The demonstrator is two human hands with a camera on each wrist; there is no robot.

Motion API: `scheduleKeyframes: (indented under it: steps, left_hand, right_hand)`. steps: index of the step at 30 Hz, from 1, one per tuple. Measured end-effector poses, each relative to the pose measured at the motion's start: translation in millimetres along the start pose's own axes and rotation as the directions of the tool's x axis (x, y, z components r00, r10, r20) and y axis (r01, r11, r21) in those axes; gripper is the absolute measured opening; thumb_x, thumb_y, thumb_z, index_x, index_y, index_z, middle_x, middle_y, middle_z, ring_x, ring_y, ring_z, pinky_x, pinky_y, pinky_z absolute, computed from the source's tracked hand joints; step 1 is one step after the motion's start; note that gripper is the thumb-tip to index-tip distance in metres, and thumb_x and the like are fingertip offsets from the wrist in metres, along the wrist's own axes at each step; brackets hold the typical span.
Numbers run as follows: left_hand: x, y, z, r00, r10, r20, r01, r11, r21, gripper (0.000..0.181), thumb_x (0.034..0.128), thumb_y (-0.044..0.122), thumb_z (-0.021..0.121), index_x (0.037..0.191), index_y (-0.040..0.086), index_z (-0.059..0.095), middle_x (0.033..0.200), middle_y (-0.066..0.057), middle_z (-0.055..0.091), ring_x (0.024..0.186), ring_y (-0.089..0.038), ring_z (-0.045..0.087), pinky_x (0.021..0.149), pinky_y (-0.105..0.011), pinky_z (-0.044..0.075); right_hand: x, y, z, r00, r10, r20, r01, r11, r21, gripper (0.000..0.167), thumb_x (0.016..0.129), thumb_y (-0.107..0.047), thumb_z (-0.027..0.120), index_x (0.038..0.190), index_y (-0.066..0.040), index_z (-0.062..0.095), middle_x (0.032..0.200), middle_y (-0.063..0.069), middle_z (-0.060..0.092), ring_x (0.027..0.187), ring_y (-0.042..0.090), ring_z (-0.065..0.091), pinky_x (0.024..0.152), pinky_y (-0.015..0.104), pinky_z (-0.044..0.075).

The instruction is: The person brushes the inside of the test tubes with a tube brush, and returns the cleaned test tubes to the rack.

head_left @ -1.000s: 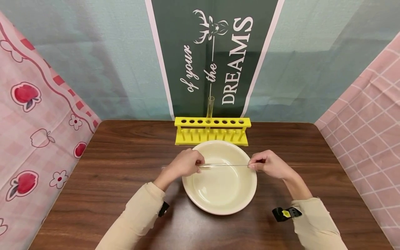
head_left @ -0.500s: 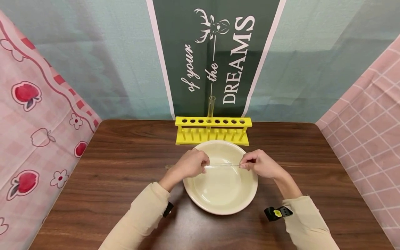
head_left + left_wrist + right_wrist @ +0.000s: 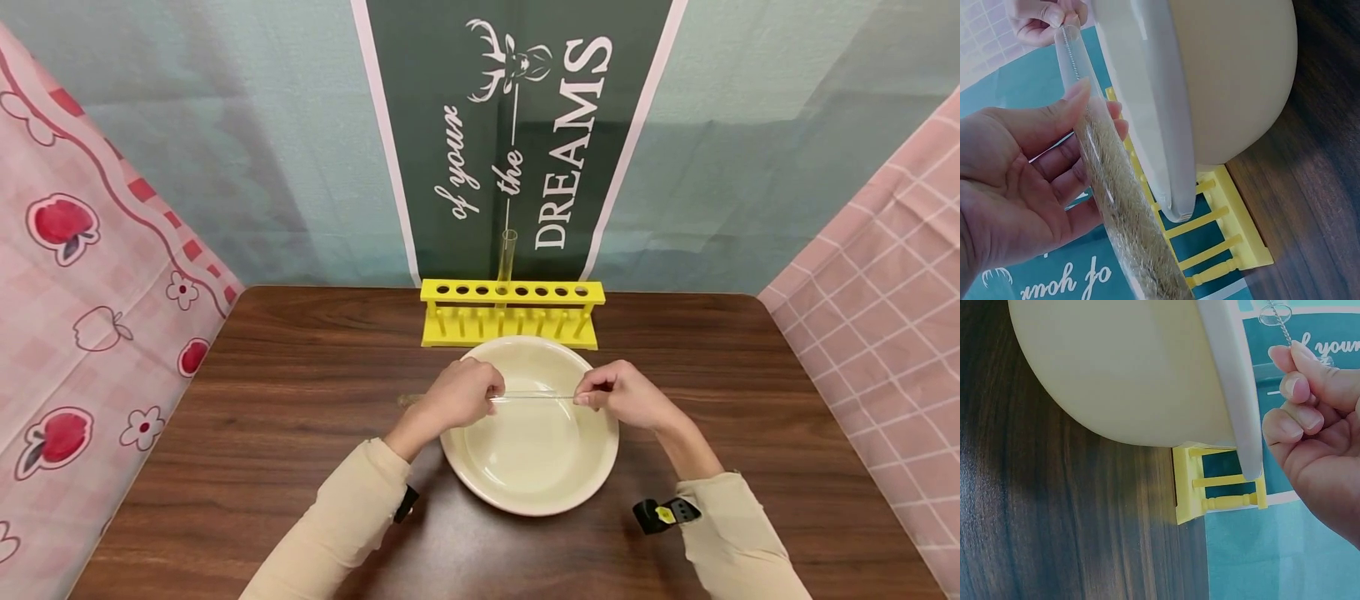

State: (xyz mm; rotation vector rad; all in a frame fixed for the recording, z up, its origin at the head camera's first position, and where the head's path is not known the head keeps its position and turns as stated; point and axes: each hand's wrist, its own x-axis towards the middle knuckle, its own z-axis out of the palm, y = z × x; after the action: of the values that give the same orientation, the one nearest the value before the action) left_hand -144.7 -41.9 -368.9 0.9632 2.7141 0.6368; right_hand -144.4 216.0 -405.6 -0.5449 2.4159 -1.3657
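Over a cream basin (image 3: 528, 492), my left hand (image 3: 461, 396) grips a clear glass test tube (image 3: 1080, 59) that lies roughly level in the head view. Inside that tube sits a test tube brush (image 3: 1141, 240), its bristles filling the part beyond my left fingers. Its twisted wire handle (image 3: 1283, 330) comes out of the tube's mouth. My right hand (image 3: 626, 396) pinches this wire between thumb and forefinger, close to the mouth, with the other fingers curled.
Behind the basin stands a yellow test tube rack (image 3: 513, 292). One upright test tube (image 3: 507, 254) is in it. All of this is on a dark wooden table (image 3: 300, 375), with a printed cloth (image 3: 300, 167) hanging at the back.
Since a second ago my right hand has moved left towards my left hand, with less bare wire showing between them. My left hand shifted slightly right. Over the last half second both hands barely moved.
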Motion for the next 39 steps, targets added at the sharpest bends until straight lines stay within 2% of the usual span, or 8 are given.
scheduleKeyframes:
  steps: [4, 10, 17, 19, 23, 28, 32, 39]
  left_hand:
    - [-0.3, 0.3, 2.8, 1.0, 0.017, -0.026, -0.017, 1.0, -0.018, 0.05, 0.0751, -0.008, 0.063, 0.058, 0.015, 0.022, 0.058, 0.003, 0.012, 0.055, -0.01, 0.014, 0.055, -0.024, 0.016]
    - [0.0, 0.7, 5.3, 0.998, 0.007, -0.058, -0.007, 1.0, 0.0, 0.051, 0.0748, -0.002, 0.068, 0.057, 0.015, 0.024, 0.056, 0.004, 0.014, 0.053, -0.01, 0.016, 0.052, -0.024, 0.016]
    - [-1.0, 0.6, 7.6, 0.998, -0.015, -0.057, 0.015, 1.0, 0.002, 0.025, 0.0745, 0.002, 0.072, 0.061, 0.013, 0.053, 0.054, 0.006, 0.03, 0.054, -0.009, 0.028, 0.051, -0.022, 0.023]
    - [-1.6, 0.2, 8.5, 0.998, -0.025, -0.057, 0.025, 1.0, 0.007, 0.022, 0.075, 0.004, 0.072, 0.063, 0.013, 0.056, 0.054, 0.007, 0.032, 0.054, -0.009, 0.03, 0.051, -0.022, 0.024]
    - [-3.2, -0.6, 9.5, 0.998, -0.023, -0.06, 0.024, 1.0, 0.013, 0.038, 0.0762, 0.006, 0.072, 0.055, 0.014, 0.042, 0.053, 0.006, 0.024, 0.053, -0.009, 0.023, 0.051, -0.022, 0.02]
    - [-5.6, -2.1, 10.2, 0.997, -0.005, -0.083, 0.007, 1.0, 0.024, 0.05, 0.0759, 0.004, 0.071, 0.055, 0.016, 0.028, 0.055, 0.005, 0.017, 0.053, -0.009, 0.018, 0.051, -0.023, 0.018]
    - [-6.5, -3.7, 11.4, 0.996, 0.001, -0.089, 0.001, 1.0, 0.025, 0.048, 0.0759, 0.004, 0.071, 0.054, 0.016, 0.03, 0.054, 0.006, 0.018, 0.053, -0.008, 0.021, 0.051, -0.023, 0.019]
    - [-7.7, -5.1, 12.2, 0.996, -0.001, -0.094, 0.002, 1.0, 0.009, 0.044, 0.0768, 0.004, 0.07, 0.053, 0.016, 0.035, 0.053, 0.006, 0.019, 0.053, -0.008, 0.022, 0.051, -0.022, 0.021]
  right_hand:
    - [-2.0, -1, -2, 0.998, 0.062, -0.033, -0.061, 0.997, 0.038, 0.008, 0.082, -0.001, 0.063, 0.075, 0.001, 0.066, 0.06, 0.005, 0.05, 0.054, 0.012, 0.042, 0.046, 0.023, 0.034]
    - [-3.9, -3, -2, 0.988, 0.143, -0.05, -0.137, 0.984, 0.112, 0.01, 0.083, -0.002, 0.063, 0.076, 0.005, 0.064, 0.06, 0.007, 0.046, 0.057, 0.016, 0.042, 0.049, 0.026, 0.036]
    - [-5.2, -1, 2, 0.986, 0.162, -0.047, -0.151, 0.972, 0.179, 0.014, 0.084, 0.001, 0.058, 0.073, 0.009, 0.061, 0.057, 0.007, 0.043, 0.052, 0.014, 0.039, 0.047, 0.03, 0.033]
    - [-4.9, -1, 3, 0.987, 0.158, -0.042, -0.147, 0.97, 0.193, 0.016, 0.085, 0.001, 0.056, 0.072, 0.01, 0.06, 0.056, 0.007, 0.043, 0.051, 0.014, 0.038, 0.047, 0.03, 0.031]
    - [-4.5, -3, 4, 0.983, 0.178, -0.034, -0.165, 0.955, 0.248, 0.017, 0.085, 0.002, 0.055, 0.071, 0.012, 0.057, 0.057, 0.006, 0.043, 0.05, 0.014, 0.037, 0.047, 0.029, 0.03]
    - [-3.6, -6, 4, 0.976, 0.217, -0.009, -0.198, 0.908, 0.37, 0.019, 0.086, 0.003, 0.053, 0.073, 0.017, 0.053, 0.06, 0.005, 0.045, 0.049, 0.013, 0.034, 0.048, 0.027, 0.027]
    - [-3.8, -7, 4, 0.968, 0.251, 0.002, -0.223, 0.857, 0.465, 0.018, 0.086, 0.005, 0.052, 0.069, 0.01, 0.057, 0.059, 0.005, 0.048, 0.046, 0.01, 0.031, 0.047, 0.026, 0.023]
    - [-6.0, -8, 2, 0.957, 0.288, 0.029, -0.255, 0.791, 0.556, 0.024, 0.087, 0.006, 0.05, 0.067, -0.002, 0.062, 0.061, 0.004, 0.052, 0.046, 0.009, 0.032, 0.047, 0.025, 0.023]
